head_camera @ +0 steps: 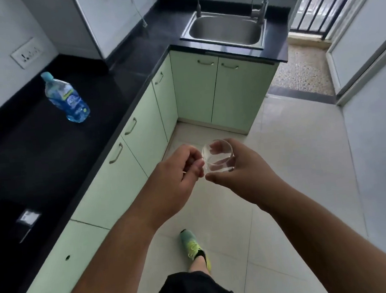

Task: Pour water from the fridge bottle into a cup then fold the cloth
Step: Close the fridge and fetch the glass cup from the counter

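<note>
Clear glass, that small round cup at frame centre: light, slick and breakable, so the right hand rightly wraps its wall, while the left hand, fingers curled, pinches nothing I can see; the blue-capped plastic water bottle stands upper left on the black surface.

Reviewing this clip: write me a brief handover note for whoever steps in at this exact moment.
Right hand grips a clear glass cup over the floor, seemingly without water. Left hand, fingers curled, is beside the cup; whether it touches is unclear. Water bottle stands capped on the black counter. Pouring not done. Left: set cup down, uncap, pour, fold cloth; no cloth in view.
</note>
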Demonstrator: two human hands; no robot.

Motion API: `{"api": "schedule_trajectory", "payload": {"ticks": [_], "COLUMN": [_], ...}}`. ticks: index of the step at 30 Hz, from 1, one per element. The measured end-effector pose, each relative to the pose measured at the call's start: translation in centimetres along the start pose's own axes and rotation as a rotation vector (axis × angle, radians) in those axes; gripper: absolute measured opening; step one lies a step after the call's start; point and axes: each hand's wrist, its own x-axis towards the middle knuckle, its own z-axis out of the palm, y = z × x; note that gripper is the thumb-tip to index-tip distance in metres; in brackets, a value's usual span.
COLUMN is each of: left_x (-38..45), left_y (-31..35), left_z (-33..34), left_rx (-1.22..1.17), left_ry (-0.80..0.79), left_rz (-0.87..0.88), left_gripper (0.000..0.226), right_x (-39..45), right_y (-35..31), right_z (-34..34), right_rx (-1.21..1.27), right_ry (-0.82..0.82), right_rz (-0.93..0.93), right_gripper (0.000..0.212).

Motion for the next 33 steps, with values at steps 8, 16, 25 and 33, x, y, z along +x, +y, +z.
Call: {"api": "schedule_trajectory", "payload": {"ticks": [8,16,25,33], "left_x": [13.1,19.5,23.6,24.5], "left_y": [-3.3,-7.5,-10.3,-12.7], "left_z": [-5.1,-10.9,-15.1,-17.0], "left_rx": [-0.053,-0.043,0.041,-0.184], "left_ry": [0.04,0.238,0.631,0.828], "left_rz": [0.009,-0.138,-0.491,-0.836], "left_gripper": [0.005,0.004,0.007,0.024], "right_x": [14.5,27.4,41.5,46.8], "right_y": [-4.0,-7.8,-13.4,-16.9], "right_z": [-0.9,2.7,8.1,14.9], "right_rx": [-0.025,-0.009,-0.182,-0.325], "right_ry": [-0.001,-0.222,-0.643,-0.911], "right_rz": [0.004,-0.038,-0.303,-0.461], "right_gripper": [0.054,0.055,0.057,0.061]}}
